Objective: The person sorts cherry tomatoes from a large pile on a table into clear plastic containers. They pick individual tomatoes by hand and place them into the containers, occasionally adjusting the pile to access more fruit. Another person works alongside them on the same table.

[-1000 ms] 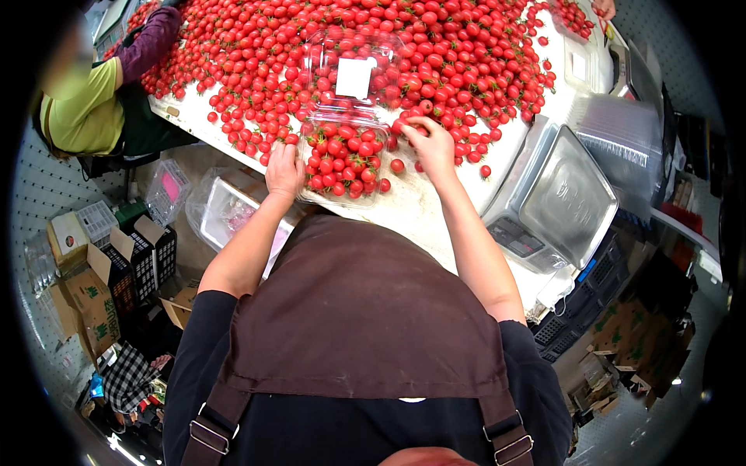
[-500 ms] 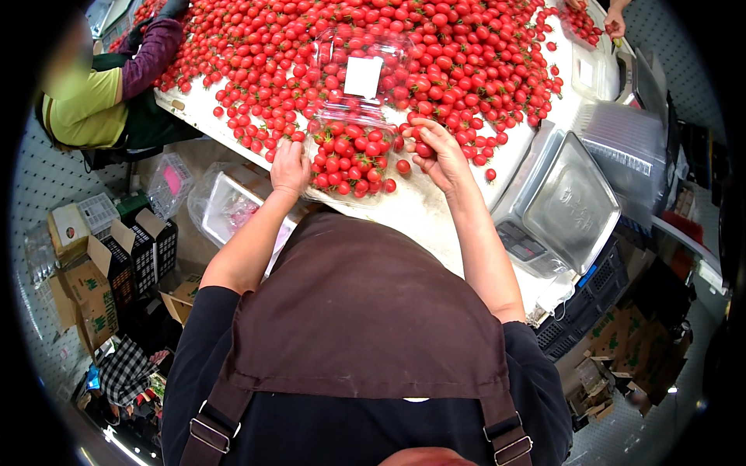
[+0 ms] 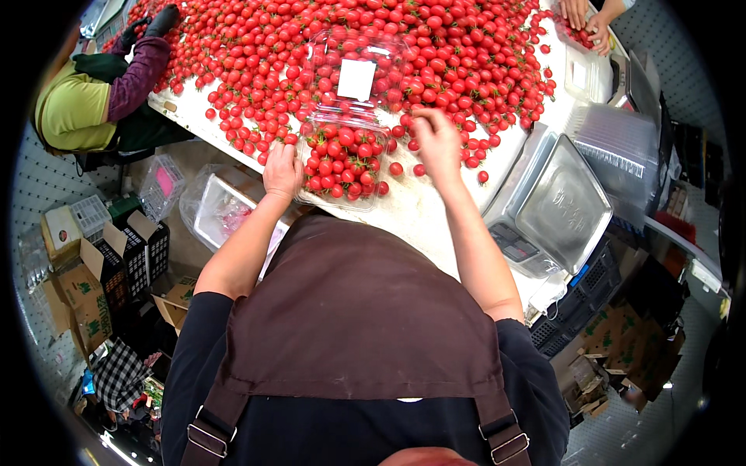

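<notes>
Just in front of me a clear plastic clamshell box (image 3: 362, 203) stands on the table, its lower half filled with red cherry tomatoes (image 3: 342, 161). Its transparent lid (image 3: 319, 58) lies folded back over the pile, with a white label (image 3: 356, 80) on it. My left hand (image 3: 282, 172) is at the box's left wall, fingers bent together against its edge. To the right of the box my right hand (image 3: 440, 147) hovers over loose tomatoes, back of the hand up. Its fingers are blurred and partly hidden, so whether it holds a tomato cannot be told.
A large heap of cherry tomatoes (image 3: 458, 46) covers the far table. At right stand a metal-topped scale (image 3: 566, 206) and stacked clear boxes (image 3: 614, 144). A co-worker in a yellow-green top (image 3: 74, 109) sits far left; another's hands (image 3: 597, 31) handle tomatoes far right. Cartons (image 3: 81, 299) lie lower left.
My right hand has moved away from the box's edge and turned its back up, over loose tomatoes. My left hand stays at the box. More of the far-right co-worker's hands shows.
</notes>
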`<control>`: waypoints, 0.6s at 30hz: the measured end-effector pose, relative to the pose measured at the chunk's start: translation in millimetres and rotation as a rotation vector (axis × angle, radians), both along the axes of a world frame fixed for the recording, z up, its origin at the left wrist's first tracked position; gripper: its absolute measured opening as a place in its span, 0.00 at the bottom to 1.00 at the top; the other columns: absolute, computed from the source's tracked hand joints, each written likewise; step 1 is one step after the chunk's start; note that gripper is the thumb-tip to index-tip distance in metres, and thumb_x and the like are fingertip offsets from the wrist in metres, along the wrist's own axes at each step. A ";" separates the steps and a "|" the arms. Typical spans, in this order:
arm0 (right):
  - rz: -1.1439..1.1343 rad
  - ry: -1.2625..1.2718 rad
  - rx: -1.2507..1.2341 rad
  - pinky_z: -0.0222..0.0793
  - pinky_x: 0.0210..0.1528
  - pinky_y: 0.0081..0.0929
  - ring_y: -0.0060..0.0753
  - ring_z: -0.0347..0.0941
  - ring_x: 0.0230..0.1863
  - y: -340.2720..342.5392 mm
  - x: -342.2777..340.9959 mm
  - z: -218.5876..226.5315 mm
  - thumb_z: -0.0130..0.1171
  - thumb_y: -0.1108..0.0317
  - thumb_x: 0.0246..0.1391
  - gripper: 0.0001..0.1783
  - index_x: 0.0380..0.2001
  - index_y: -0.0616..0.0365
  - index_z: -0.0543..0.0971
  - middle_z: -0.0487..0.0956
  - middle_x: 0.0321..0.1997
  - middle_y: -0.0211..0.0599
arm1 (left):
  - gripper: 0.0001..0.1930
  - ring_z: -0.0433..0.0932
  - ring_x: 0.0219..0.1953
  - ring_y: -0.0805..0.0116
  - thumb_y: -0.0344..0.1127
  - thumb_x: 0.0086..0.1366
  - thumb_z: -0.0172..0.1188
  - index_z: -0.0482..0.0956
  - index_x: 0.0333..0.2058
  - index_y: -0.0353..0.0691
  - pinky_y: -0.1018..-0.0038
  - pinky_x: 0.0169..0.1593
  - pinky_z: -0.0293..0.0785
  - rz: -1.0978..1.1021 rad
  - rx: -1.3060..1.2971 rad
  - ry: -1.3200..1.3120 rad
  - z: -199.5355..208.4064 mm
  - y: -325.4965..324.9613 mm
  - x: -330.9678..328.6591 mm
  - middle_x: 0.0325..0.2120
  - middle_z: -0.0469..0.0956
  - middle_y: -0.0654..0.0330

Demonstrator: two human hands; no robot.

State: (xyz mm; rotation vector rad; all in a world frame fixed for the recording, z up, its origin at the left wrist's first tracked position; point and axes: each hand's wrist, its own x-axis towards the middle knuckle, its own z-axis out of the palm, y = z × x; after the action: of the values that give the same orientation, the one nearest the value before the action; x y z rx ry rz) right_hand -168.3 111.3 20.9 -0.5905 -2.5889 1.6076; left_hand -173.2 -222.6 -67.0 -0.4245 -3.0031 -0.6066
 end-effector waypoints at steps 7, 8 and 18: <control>0.176 0.147 0.666 0.70 0.50 0.42 0.49 0.70 0.47 42.9 -11.5 -41.9 0.64 0.73 0.48 0.18 0.46 0.55 0.80 0.76 0.43 0.41 | 0.07 0.72 0.40 0.46 0.30 0.55 0.56 0.70 0.33 0.40 0.55 0.44 0.71 -0.012 -0.008 -0.006 -0.3 0.2 -1.8 0.33 0.70 0.49; 0.170 0.165 0.649 0.70 0.50 0.41 0.50 0.70 0.46 44.7 -11.2 -44.7 0.66 0.72 0.47 0.19 0.46 0.55 0.80 0.76 0.42 0.41 | 0.07 0.72 0.40 0.46 0.30 0.55 0.56 0.70 0.33 0.40 0.55 0.44 0.71 -0.014 -0.011 -0.006 -0.9 -0.2 -1.8 0.33 0.70 0.49; -0.218 0.084 -0.739 0.72 0.38 0.20 0.19 0.75 0.39 62.9 -25.2 -3.8 0.62 0.69 0.58 0.12 0.43 0.61 0.79 0.80 0.38 0.29 | 0.07 0.72 0.40 0.46 0.31 0.55 0.56 0.70 0.33 0.40 0.54 0.44 0.71 -0.009 -0.006 -0.022 0.4 0.0 -1.2 0.34 0.69 0.50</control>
State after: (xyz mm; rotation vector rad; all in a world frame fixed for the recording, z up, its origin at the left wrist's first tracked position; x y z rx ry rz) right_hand -193.5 174.3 17.1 -0.7681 -1.7312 2.4105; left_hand -174.3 -222.5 -66.7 -0.4349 -3.0259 -0.6073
